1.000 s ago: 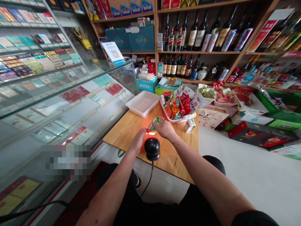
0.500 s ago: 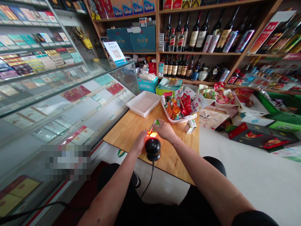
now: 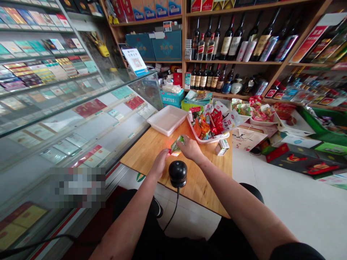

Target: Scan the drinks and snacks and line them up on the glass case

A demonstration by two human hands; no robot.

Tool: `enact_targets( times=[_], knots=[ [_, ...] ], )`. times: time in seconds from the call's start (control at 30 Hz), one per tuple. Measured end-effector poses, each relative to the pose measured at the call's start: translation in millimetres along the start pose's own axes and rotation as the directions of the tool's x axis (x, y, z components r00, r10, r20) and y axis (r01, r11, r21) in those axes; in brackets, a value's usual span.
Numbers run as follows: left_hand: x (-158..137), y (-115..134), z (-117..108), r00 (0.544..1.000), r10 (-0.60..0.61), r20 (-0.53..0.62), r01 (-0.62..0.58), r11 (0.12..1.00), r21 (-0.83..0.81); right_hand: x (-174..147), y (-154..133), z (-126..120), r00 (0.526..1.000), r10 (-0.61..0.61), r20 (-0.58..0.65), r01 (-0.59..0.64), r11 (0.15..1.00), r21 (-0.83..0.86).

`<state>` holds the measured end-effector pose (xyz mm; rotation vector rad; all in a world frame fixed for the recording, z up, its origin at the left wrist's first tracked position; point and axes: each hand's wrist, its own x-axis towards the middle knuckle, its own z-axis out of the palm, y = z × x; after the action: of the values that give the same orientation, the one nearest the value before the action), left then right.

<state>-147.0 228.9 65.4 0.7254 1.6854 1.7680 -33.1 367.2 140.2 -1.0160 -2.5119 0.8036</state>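
Between my two hands is a small green snack packet (image 3: 178, 145), held above the wooden table (image 3: 146, 151). My right hand (image 3: 191, 147) grips its upper right part. My left hand (image 3: 162, 161) pinches its lower left end, where red light falls. Just in front of the packet stands a black barcode scanner (image 3: 178, 172), its cable running down toward me. Behind my hands are an empty white tray (image 3: 167, 119) and a white basket (image 3: 207, 141) heaped with colourful snack packets. A small white-and-green box (image 3: 222, 147) sits to the right.
A glass display counter (image 3: 114, 108) with flat packs runs along the left. Shelves of wine bottles (image 3: 227, 39) rise behind the table. To the right, gift boxes (image 3: 303, 159) and trays of snacks (image 3: 261, 113) lie on the floor side.
The packet has turned so more of its green face shows, and it sits slightly farther from the scanner. The bright orange glow has shrunk to a faint red. The view has shifted slightly.
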Motion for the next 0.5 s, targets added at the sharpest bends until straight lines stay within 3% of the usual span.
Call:
enact_targets(
  times=[0.17, 0.5],
  knots=[
    [0, 13, -14, 0.999, 0.033, 0.008, -0.033, 0.999, -0.026, 1, -13, -3, 0.995, -0.070, -0.075, 0.076, 0.994, 0.082],
    [-17, 65, -49, 0.978, 0.113, -0.178, -0.132, 0.986, -0.098, -2, -65, -13, 0.984, -0.131, -0.124, 0.159, 0.952, 0.261]
  ],
)
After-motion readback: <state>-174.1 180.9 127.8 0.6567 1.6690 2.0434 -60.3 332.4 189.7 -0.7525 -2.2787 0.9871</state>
